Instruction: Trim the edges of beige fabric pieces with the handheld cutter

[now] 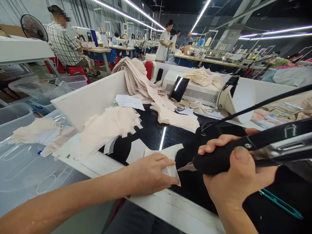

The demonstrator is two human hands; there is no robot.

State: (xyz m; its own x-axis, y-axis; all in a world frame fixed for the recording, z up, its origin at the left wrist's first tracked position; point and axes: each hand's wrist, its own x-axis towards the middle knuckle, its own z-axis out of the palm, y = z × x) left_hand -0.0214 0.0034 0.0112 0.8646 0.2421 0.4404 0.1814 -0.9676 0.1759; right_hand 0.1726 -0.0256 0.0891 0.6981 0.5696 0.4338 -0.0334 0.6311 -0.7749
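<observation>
My left hand [154, 174] lies with fingers apart over a small cream fabric piece [174, 151], pressing it against the black work surface [190, 143]. Beneath that piece, a white sheet-like piece [137, 150] pokes out on the left. My right hand [237, 175] is wrapped around a black handheld tool [214, 161] with a silver side. A flat pointed metal tip [187, 167] shows at the tool's front, close to the fabric's right edge. I cannot tell whether they touch. A pile of cream fabric pieces [109, 125] rests left of my hands.
Another cream stack [176, 117] lies ahead, beside long draped strips [136, 78]. A phone [179, 88] leans on a white vented box [165, 79]. A black cable [258, 105] crosses at right. A teal tool [280, 203] lies lower right. Clear plastic bins [29, 175] stand left. Other people work behind.
</observation>
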